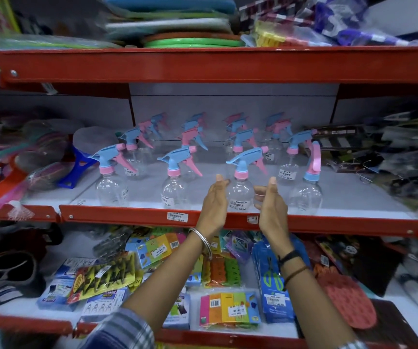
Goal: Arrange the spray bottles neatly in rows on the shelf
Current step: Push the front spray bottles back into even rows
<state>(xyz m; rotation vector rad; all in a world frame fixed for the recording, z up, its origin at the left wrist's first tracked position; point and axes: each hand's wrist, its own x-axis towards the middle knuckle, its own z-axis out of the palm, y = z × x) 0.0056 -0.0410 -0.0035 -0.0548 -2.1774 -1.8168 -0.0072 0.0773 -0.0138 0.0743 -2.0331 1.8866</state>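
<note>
Flanking one clear spray bottle (239,191) in the front row of the middle shelf (127,215), left hand (214,202) and right hand (271,204) stand spread and flat, palms turned inward, one at each side of the bottle body; whether either palm touches the plastic cannot be told, and neither is closed around it. Stock: clear bottles with blue and pink trigger heads, set in four files running back toward the grey back panel (233,102), most nozzles pointing left. Exception: front-right bottle (306,192), pink trigger head turned out of line with the rest. Condition: bottles look empty, so probably light and top-heavy. Risks, as judged: a sideways nudge from either palm could tip the flanked bottle into its front-row neighbour on the left (175,191) or onto the front-right bottle; its projecting trigger could snag the head of the bottle behind (243,142) if pushed back; the base sits close to the red shelf lip (328,224), so a pull forward might drop it onto the packaged goods (228,308) on the shelf below.
</note>
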